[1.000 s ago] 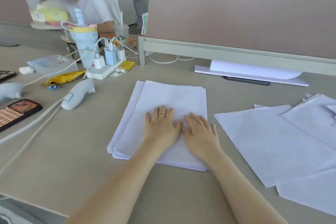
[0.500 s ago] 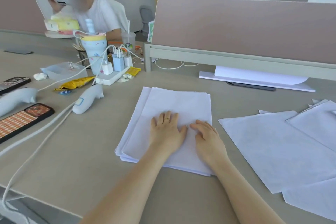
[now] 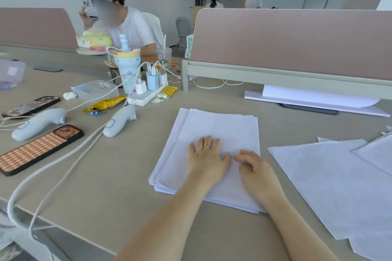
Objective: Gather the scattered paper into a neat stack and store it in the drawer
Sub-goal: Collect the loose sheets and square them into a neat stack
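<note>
A loosely squared stack of white paper [image 3: 214, 127] lies on the beige desk [image 3: 131, 176] in front of me, its left edges fanned out slightly. My left hand [image 3: 206, 158] lies flat on the stack, fingers straight, a ring on one finger. Beside it my right hand [image 3: 255, 170] rests on the stack's right part with its fingers bent inward. More loose white sheets [image 3: 331, 182] lie spread over the desk to the right, overlapping one another. No drawer is in view.
Left of the stack lie two pale controllers [image 3: 118, 121] with white cables, two phones [image 3: 40, 148], a snack wrapper, a power strip [image 3: 146, 96] with chargers and a tumbler. A pink divider [image 3: 292, 42] stands behind, with a white stand under it. A seated person is at back left.
The view has tilted up and shifted, so the desk and stack appear lower. My right hand's fingers have curled inward on the paper; my left hand stays flat.
</note>
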### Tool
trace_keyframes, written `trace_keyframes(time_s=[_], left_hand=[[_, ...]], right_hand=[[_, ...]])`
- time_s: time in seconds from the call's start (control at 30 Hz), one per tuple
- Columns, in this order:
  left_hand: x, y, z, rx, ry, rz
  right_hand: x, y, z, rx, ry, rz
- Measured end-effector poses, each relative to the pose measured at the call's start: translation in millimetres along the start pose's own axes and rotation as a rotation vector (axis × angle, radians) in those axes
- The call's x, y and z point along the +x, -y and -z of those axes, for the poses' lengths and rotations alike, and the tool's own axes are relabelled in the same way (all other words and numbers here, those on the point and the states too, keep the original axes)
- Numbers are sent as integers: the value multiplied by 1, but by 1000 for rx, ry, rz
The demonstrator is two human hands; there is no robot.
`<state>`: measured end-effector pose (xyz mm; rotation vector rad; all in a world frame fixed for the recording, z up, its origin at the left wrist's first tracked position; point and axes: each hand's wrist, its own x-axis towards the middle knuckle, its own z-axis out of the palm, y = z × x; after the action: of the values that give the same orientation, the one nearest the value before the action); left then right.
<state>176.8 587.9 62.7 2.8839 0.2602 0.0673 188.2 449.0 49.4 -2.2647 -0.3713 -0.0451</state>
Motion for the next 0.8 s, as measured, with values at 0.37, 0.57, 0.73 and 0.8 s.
trace_keyframes(time_s=[0.37,0.57,0.73,0.8], left_hand=[[-1,-3,3,47,41,-17],[6,-33,24,270,106,-155],[-2,-74,16,177,36,-322],[-3,-98,11,76,66,-379]], right_hand=[[-4,11,1,66,4,-15],[0,22,35,137,-81,-16],[-12,-15,94,32,-225,-91],[-19,-32,119,-22,-261,-159]])
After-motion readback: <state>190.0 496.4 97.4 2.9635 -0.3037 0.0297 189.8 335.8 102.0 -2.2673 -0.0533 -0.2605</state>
